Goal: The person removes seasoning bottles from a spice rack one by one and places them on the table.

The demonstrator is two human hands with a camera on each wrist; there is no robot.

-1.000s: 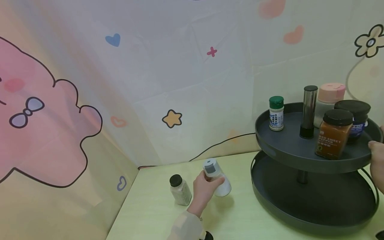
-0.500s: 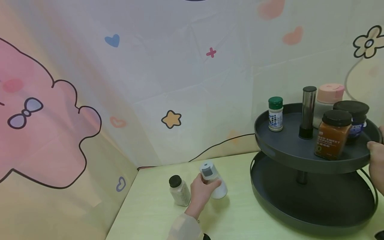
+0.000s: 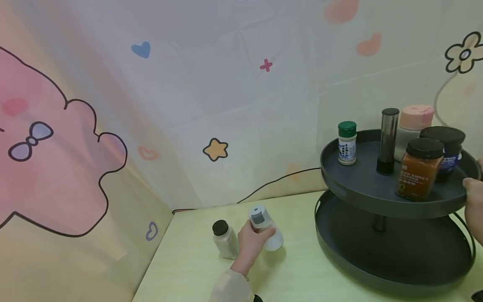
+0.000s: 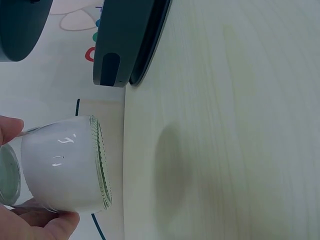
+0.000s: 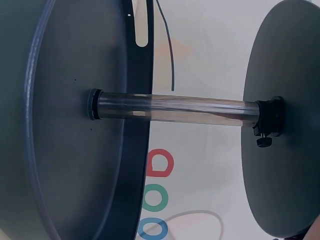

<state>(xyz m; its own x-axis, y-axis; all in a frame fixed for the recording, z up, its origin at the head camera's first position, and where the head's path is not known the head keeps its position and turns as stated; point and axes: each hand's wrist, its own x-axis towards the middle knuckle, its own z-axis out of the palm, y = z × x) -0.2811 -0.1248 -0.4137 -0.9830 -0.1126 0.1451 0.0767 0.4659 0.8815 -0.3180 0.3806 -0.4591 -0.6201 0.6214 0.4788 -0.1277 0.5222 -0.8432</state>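
My left hand [image 3: 250, 244] grips a clear jar [image 3: 274, 240] of white contents by its upper part, below the pale grey-white cap. The jar tilts and hangs above the table, its shadow [image 4: 171, 172] falling on the wood in the left wrist view. Just left of that hand, a black-capped shaker jar [image 3: 227, 244] stands on the table. At the right edge my right hand [image 3: 475, 209], partly out of frame, holds the rim of the dark two-tier turntable rack [image 3: 351, 197]. Only a sliver of that hand shows in the right wrist view.
On the upper tier stand a green-capped shaker [image 3: 347, 144], a dark cylinder [image 3: 387, 142], a pink-lidded container [image 3: 416, 117], an orange-brown spice jar [image 3: 419, 172] and a black-lidded jar [image 3: 447, 136]. The lower tier [image 3: 377, 260] bears nothing visible. A thin cable [image 3: 279, 179] runs behind.
My left hand has shifted a little left and down with the jar, nearer the black-capped shaker. The right hand and the rack have stayed put.
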